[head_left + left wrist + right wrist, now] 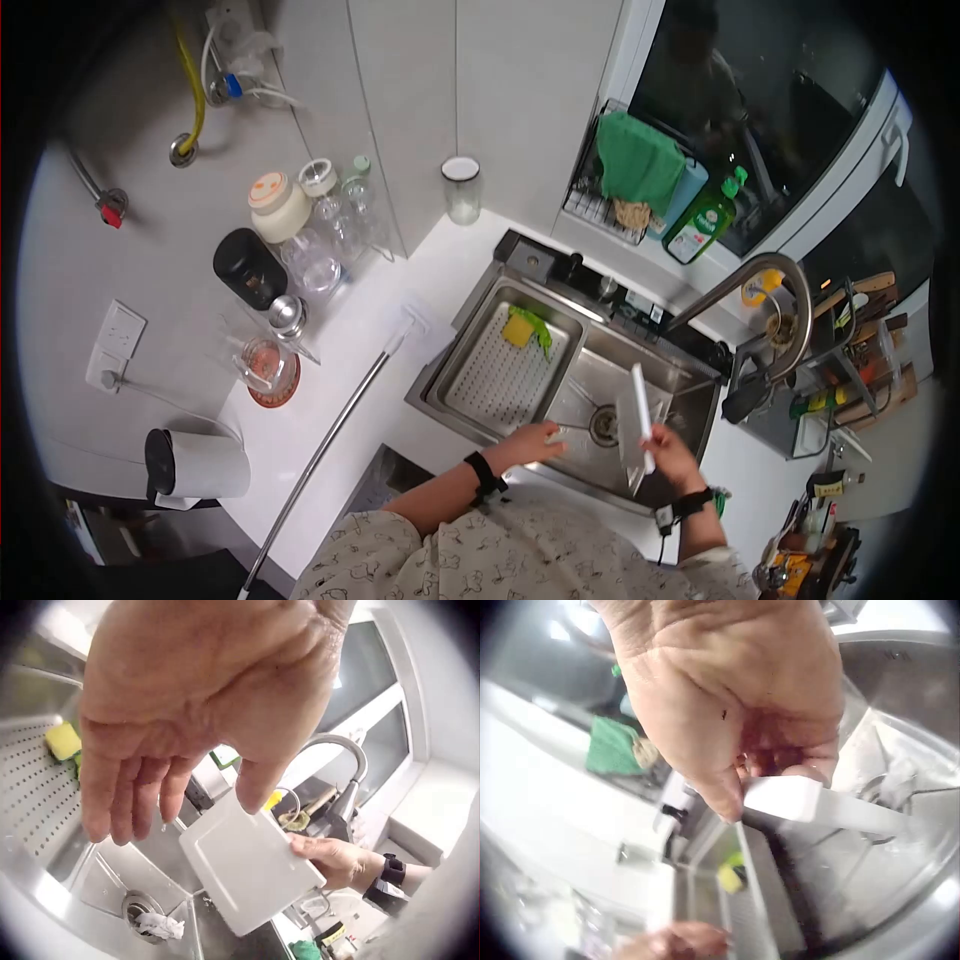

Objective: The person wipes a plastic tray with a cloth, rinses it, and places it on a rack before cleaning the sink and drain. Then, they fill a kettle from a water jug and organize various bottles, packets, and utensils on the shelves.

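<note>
Pinching a white plate (640, 420) over the sink (690, 375), right hand (672, 458); left hand (535, 440) spread.

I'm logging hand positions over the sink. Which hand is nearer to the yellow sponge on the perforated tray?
Left. The left hand hovers open at the near edge of the tray, below the yellow sponge. The right hand grips a white square plate over the basin, farther away.

**Sink clearance**

Open room over the sink basin (590, 385) left of the drain (604, 425). Faucet (770, 300) arches over the right side, blocking overhead there. Perforated tray (495, 375) with sponge (520, 328) fills the left half. White square plate (640, 420) held on edge mid-basin.
</note>
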A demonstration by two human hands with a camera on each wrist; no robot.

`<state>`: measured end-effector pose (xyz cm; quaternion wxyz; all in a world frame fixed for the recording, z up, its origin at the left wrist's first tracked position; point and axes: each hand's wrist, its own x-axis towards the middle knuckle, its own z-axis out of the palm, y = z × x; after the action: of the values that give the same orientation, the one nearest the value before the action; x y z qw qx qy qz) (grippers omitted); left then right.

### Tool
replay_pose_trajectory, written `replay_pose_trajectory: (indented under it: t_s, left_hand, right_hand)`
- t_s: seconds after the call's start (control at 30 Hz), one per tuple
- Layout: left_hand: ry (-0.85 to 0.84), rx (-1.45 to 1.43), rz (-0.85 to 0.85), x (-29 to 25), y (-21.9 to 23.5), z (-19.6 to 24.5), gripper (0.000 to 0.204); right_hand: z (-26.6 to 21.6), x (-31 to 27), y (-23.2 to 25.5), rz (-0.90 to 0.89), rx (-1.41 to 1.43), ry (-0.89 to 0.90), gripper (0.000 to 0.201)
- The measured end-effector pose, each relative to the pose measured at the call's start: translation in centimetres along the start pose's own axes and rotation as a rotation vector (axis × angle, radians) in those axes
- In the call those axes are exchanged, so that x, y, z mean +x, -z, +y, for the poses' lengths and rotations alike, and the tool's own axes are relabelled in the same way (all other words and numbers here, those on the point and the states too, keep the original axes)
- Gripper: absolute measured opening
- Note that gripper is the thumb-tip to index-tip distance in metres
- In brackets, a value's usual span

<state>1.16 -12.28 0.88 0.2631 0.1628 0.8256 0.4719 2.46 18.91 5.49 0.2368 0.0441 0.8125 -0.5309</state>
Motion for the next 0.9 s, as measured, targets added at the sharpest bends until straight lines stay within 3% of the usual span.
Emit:
replay_pose_trajectory:
  t_s: [0.07,0.13,0.2,0.27,0.37,0.47,0.63,0.73,0.9]
  left_hand:
    - [0.093,-0.094,-0.039,-1.6,1.1,-1.1,0.061]
    - [0.057,-0.214,0.11,-2.1,2.2,-2.7,0.049]
    - [0.102,-0.229,0.168,-2.6,3.5,-3.9,0.044]
    - [0.154,-0.245,0.224,-3.4,4.7,-4.8,0.039]
    - [0.126,-0.254,0.362,-4.5,6.3,-5.4,0.033]
    - [0.15,-0.263,0.558,-5.8,7.0,-5.9,0.023]
    - [0.203,-0.252,0.62,-6.6,7.0,-7.0,0.021]
    - [0.191,-0.274,0.631,-6.5,7.0,-7.4,0.02]
    - [0.315,-0.368,0.672,-6.0,7.3,-8.2,0.015]
  right_hand:
    - [-5.5,0.4,0.3,0.055,-0.021,0.064,0.011]
    - [-11.7,1.3,0.2,0.092,-0.314,0.234,0.014]
    - [-14.2,4.4,0.2,0.14,-0.594,0.347,0.014]
    - [-17.1,7.9,-0.4,0.221,-0.793,0.595,0.015]
    - [-19.2,13.3,-0.6,0.273,-0.954,0.567,0.015]
    - [-20.0,18.2,-0.3,0.317,-1.006,0.616,0.014]
    - [-19.5,23.8,0.9,0.326,-1.125,0.625,0.014]
    - [-19.0,25.6,0.0,0.355,-1.105,0.681,0.014]
    - [-19.4,26.7,-0.7,0.384,-1.197,0.611,0.015]
